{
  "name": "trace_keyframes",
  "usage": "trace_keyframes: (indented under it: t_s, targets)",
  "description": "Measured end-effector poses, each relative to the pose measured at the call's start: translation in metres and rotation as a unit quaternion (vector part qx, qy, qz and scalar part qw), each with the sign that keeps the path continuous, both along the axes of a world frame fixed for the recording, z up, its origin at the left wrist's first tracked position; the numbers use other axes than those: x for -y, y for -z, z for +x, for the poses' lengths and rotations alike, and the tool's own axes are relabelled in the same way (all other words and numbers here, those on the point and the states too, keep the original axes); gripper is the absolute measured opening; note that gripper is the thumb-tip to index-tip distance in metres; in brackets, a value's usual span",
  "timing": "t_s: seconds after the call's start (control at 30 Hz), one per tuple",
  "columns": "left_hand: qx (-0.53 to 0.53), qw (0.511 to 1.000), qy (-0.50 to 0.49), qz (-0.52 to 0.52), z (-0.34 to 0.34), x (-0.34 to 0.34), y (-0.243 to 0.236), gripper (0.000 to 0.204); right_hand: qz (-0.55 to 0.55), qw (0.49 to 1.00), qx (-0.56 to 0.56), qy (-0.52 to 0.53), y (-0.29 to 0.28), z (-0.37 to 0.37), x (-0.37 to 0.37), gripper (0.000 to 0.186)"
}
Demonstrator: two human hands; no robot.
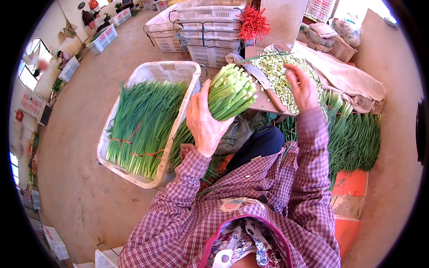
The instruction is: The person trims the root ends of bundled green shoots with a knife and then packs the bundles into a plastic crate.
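Note:
My left hand is wrapped round a bunch of green chives. Its pale, evenly cut stalk ends point up and away from me, while its leaves hang down by my left forearm. Over a heap of short cut stalk pieces is my right hand, its fingers drawn together. Whether they pinch anything is too small to make out. A knife with a wooden handle and broad blade lies on the board, between the bunch and my right hand. A long thin green blade arcs across the heap.
At my left stands a white plastic crate with chive bundles tied in red. More chives lie at my right beside a tan cloth. Stacked crates and a clump of red ties are ahead. People sit far left.

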State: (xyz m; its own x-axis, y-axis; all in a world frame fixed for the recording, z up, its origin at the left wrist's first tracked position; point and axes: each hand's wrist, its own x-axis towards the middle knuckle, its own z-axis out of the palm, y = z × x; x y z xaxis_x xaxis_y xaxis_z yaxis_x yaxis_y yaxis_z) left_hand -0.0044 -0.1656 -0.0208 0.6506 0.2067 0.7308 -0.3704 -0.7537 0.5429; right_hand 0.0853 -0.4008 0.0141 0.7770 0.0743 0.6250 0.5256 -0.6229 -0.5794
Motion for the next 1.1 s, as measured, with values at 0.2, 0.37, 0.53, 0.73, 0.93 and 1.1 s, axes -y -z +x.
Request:
trace_keyframes:
  t_s: [0.2, 0.37, 0.53, 0.73, 0.93, 1.1]
  targets:
    - [0.000, 0.982, 0.128, -0.139, 0.000, -0.006, -0.003, 0.082, 0.223, 0.914, -0.161, -0.298, 0.037, -0.025, -0.070, 0.050]
    - [-0.088, 0.753, 0.390, -0.523, -0.004, -0.040, -0.029, 0.065, 0.133, 0.908, -0.104, -0.383, 0.049, -0.055, -0.125, 0.105]
    - [-0.094, 0.602, 0.463, -0.644, -0.003, -0.074, -0.014, 0.060, 0.082, 0.939, -0.104, -0.318, 0.049, -0.079, -0.141, 0.105]
    - [-0.092, 0.602, 0.485, -0.628, 0.003, -0.083, -0.005, 0.066, 0.124, 0.939, -0.136, -0.291, 0.042, -0.092, -0.144, 0.097]
    - [-0.097, 0.827, 0.360, -0.421, -0.012, -0.090, -0.025, 0.085, 0.102, 0.973, 0.011, -0.207, 0.034, -0.084, -0.144, 0.088]
    - [-0.069, 0.823, 0.339, -0.450, -0.015, -0.083, -0.012, 0.080, 0.015, 0.985, 0.036, -0.167, 0.024, -0.090, -0.164, 0.081]
